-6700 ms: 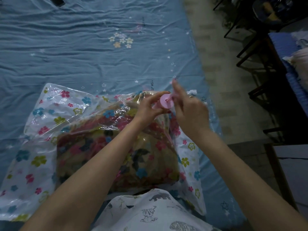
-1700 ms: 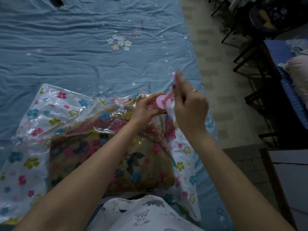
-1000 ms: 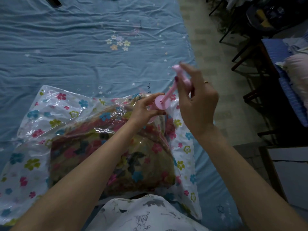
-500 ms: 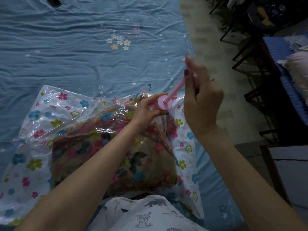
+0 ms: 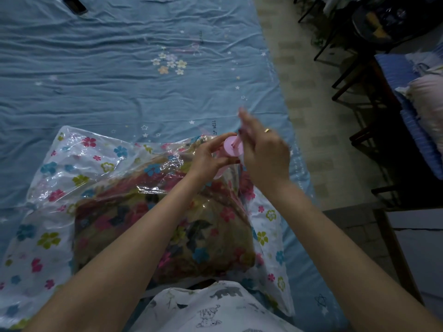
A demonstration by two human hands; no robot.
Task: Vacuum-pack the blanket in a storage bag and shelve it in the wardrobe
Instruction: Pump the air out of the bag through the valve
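Observation:
A clear storage bag (image 5: pixel 72 164) printed with coloured flowers lies on the blue bed sheet (image 5: pixel 119 80). Inside it sits a folded floral blanket (image 5: pixel 211 231). A pink hand pump (image 5: pixel 231 149) stands on the bag's far right part. My left hand (image 5: pixel 208 156) grips the pump's pink barrel. My right hand (image 5: pixel 262 152) holds the pump's handle, pushed down close to the barrel and blurred by motion. The pump's foot and the bag's valve are hidden behind my hands.
A dark phone (image 5: pixel 74 6) lies at the sheet's far left corner. Right of the bed runs a tiled floor (image 5: pixel 299 92), with dark chair frames (image 5: pixel 347 75) and a blue-covered seat with pillows (image 5: pixel 422 104). A dark-edged board (image 5: pixel 407 248) stands at the lower right.
My right hand pulled the pump handle up and away from the barrel, then pushed it back down to the barrel. My left hand stayed on the barrel.

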